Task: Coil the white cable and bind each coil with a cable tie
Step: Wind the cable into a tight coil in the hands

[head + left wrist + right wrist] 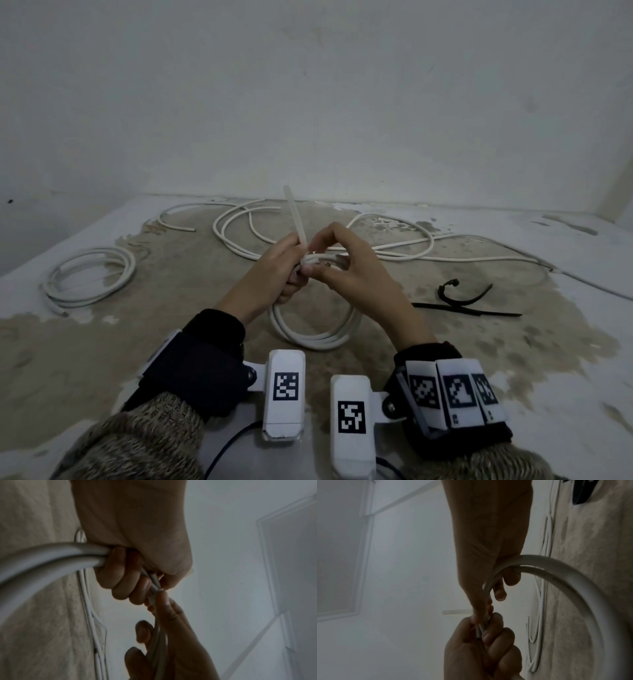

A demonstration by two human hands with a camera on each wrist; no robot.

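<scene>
Both hands hold a small coil of white cable [315, 337] up off the table, its lower loop hanging toward me. My left hand [286, 265] grips the top of the coil [51, 555] with its fingers curled round the strands. A white cable tie [295, 216] sticks up from between the hands, its tail pointing away. My right hand [337, 263] pinches the coil [556, 572] and the tie at the same spot, thumb against forefinger. The tie's tail [457, 612] shows as a pale bar past the fingers.
A coiled white cable [90, 277] lies at the left of the table. Loose white cable [394, 240] sprawls across the back and runs off to the right. Black cable ties [466, 303] lie at the right. A wall stands close behind the table.
</scene>
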